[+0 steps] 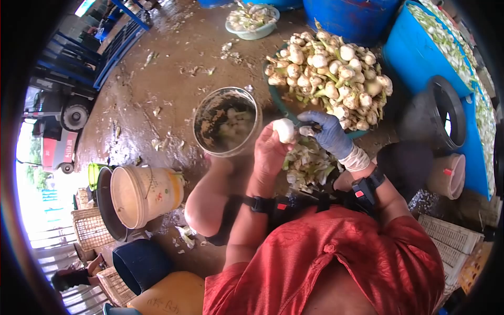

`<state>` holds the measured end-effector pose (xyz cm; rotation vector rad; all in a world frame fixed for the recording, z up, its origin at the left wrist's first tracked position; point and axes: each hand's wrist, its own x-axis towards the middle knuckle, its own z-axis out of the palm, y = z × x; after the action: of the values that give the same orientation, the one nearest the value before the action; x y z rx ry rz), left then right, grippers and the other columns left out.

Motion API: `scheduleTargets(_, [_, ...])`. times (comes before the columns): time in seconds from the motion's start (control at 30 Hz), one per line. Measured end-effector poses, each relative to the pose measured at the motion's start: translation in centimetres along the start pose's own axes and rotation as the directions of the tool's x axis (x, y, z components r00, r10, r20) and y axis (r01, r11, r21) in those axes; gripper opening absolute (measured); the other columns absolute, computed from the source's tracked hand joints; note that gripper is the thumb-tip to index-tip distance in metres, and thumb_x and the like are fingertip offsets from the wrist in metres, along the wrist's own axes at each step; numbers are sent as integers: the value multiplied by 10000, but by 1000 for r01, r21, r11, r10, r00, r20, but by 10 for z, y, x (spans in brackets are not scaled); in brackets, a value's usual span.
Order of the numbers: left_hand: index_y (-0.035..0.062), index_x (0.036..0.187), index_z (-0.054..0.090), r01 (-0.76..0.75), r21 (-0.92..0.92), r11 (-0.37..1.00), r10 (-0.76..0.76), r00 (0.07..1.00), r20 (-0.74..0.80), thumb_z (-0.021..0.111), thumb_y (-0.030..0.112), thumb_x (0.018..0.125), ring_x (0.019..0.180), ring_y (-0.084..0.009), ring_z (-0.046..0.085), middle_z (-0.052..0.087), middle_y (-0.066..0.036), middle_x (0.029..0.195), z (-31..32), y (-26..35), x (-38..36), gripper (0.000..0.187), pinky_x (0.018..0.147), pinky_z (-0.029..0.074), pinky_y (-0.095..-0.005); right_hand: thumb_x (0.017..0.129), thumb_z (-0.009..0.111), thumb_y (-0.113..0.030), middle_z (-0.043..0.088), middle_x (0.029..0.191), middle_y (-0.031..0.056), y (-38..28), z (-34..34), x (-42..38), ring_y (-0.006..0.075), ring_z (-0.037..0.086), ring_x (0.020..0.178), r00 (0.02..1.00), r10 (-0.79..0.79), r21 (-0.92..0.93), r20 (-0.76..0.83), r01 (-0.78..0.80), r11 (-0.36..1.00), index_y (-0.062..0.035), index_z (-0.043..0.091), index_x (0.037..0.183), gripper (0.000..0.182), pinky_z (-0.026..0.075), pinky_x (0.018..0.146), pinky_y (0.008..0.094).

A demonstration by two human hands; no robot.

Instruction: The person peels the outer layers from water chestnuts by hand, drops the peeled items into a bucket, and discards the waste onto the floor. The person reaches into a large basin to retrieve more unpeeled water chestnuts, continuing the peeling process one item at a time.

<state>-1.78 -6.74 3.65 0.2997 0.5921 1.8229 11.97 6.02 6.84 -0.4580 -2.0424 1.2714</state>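
I have a peeled-looking white bulb [284,130] in my bare left hand [270,152], above the gap between the round bucket [257,128] and the heap of leafy trimmings [308,165]. My left fingers are pinched around its left and lower sides, leaving its upper face bare. The bulb is almost round, so its long axis is weak; what little length it has seems to run from the far side of my view down toward me, leaning slightly. I cannot tell which end is root and which is stem. My gloved right hand [332,137] comes in just beside it from the right, its blue fingers curled and closed on a small dark tool [310,126], whose near end reaches toward the bulb's right side; whether it touches the skin is too small to tell. A pale wrap [356,159] circles that wrist. Beyond my right hand, a broad green tub [278,102] bears a big pile of untrimmed bulbs [333,73], their stubs pointing every which way. The round bucket stands on the wet floor [142,100] to the left, with some pale pieces [233,125] in its bottom, and a small pale basin [253,33] of scraps sits farther off, past the bucket.
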Motion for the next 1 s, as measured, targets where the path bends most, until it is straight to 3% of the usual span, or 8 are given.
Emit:
scheduleTargets(0.03, [29,1192,492,-3,2,1000,3,999,-47,606,198,871,817,-273,599,614,-166,1033,1,0,-1,381,641,472,-324,754,722,-94,650,981,112,-9,-1,1,235,635,856,999,24,3,36,-24,1000,-45,637,1049,310,510,717,306])
scheduleTargets(0.23, [-5,1221,464,69,107,992,-61,996,-68,613,197,864,812,-210,598,604,-123,1015,9,1,-4,437,607,469,-290,718,683,-31,638,908,124,-6,6,3,300,617,844,993,-52,-184,109,71,980,-47,642,993,279,502,705,342])
scheduleTargets(0.47, [-6,1182,479,126,392,911,-83,989,-125,750,261,742,651,-115,512,557,-29,891,13,-6,-11,582,532,395,-222,722,633,-117,571,719,130,-13,8,5,349,564,669,963,-153,-427,222,237,872,-64,572,799,111,454,598,433])
scheduleTargets(0.63, [23,1144,509,174,292,941,-162,985,-63,748,312,733,628,-113,501,555,-27,867,14,-7,-16,556,489,369,-203,717,629,-47,578,751,125,-2,0,3,325,577,666,982,-51,-286,180,102,953,-51,566,803,107,470,601,371])
scheduleTargets(0.77, [79,1100,527,116,183,976,-85,982,-170,628,437,833,604,-122,496,551,-43,813,13,-14,-14,458,443,345,-208,709,632,19,573,747,112,-10,-2,1,296,591,667,995,-67,-68,68,72,995,-52,613,893,199,473,601,307])
scheduleTargets(0.83, [81,1087,522,170,170,971,-138,973,-186,516,484,905,604,-127,498,549,-53,807,9,-15,-12,442,435,336,-215,723,644,-33,590,768,115,-13,-3,-2,308,600,701,987,-56,-68,151,67,995,-58,631,951,230,483,612,342])
scheduleTargets(0.9, [77,1046,516,192,237,952,-128,957,-259,409,528,941,563,-113,477,545,-53,769,16,-16,-13,475,421,318,-216,731,638,-88,605,786,117,-10,2,-5,328,599,722,970,-147,-386,195,214,897,-55,632,954,225,488,641,387])
scheduleTargets(1.0, [67,958,509,213,491,844,-86,959,-269,343,570,943,483,-85,412,508,-27,688,12,-19,-14,531,396,276,-203,711,634,-129,604,789,139,-10,9,-6,338,593,734,959,-118,-521,257,241,819,-54,600,842,155,469,658,434])
